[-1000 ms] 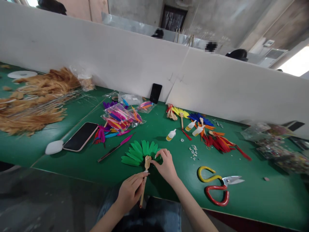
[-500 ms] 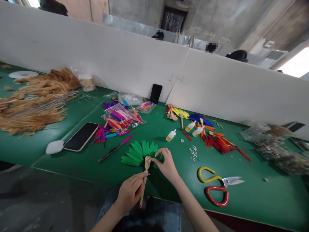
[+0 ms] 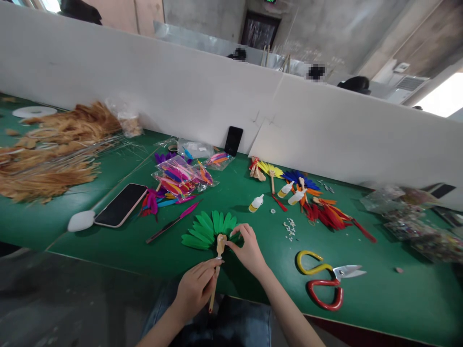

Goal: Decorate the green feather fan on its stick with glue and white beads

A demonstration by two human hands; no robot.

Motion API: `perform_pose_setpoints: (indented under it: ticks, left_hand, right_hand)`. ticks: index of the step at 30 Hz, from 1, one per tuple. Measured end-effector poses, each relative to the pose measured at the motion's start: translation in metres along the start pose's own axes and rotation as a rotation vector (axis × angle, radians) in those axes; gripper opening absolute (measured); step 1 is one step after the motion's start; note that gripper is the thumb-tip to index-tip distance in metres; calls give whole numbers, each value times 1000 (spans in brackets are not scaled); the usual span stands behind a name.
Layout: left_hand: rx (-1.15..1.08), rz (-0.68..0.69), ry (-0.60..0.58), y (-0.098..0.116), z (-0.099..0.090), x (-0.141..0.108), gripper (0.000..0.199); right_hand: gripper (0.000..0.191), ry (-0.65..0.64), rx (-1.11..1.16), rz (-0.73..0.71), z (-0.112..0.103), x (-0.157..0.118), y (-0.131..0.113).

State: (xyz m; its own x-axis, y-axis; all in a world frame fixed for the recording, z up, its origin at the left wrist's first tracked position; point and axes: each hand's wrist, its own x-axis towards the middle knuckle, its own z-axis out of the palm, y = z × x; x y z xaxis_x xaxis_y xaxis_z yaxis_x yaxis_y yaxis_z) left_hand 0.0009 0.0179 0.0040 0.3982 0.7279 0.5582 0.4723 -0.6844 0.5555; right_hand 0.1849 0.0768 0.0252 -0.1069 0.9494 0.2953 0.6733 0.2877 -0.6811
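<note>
A small feather fan has green feathers [image 3: 204, 231] spread behind a pale wooden centre piece [image 3: 221, 239]. Its thin wooden handle [image 3: 212, 300] points down toward the table's front edge. My left hand [image 3: 195, 284] is closed around the upper handle, just below the centre piece. At the fan's right side is my right hand [image 3: 249, 248], thumb tip against the edge of the centre piece and index finger bent over the feathers. A gap shows between that thumb and index finger. Pale dots lie on the centre piece, too small to identify.
Scissors [image 3: 338, 272] lie right of my hands. Beyond are small white beads [image 3: 290, 229], glue bottles [image 3: 256, 203] and red-orange feathers [image 3: 329, 214]. Leftward lie a pink feather [image 3: 188, 210], a phone [image 3: 122, 205] and bagged feathers [image 3: 177, 173]. A white partition [image 3: 181, 96] stands behind.
My right thumb has shifted slightly down along the edge of the centre piece. The left hand and fan stay nearly in place.
</note>
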Motion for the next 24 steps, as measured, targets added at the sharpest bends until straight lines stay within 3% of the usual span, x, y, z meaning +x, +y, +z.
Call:
perform_pose_setpoints:
  ticks: [6, 24]
  left_hand:
    - [-1, 2, -18, -2, 1, -3, 27]
    - [21, 12, -11, -2, 1, -3, 27]
  right_hand:
    - [12, 19, 55, 12, 0, 5, 0]
    - [17, -91, 68, 29, 1, 13, -4]
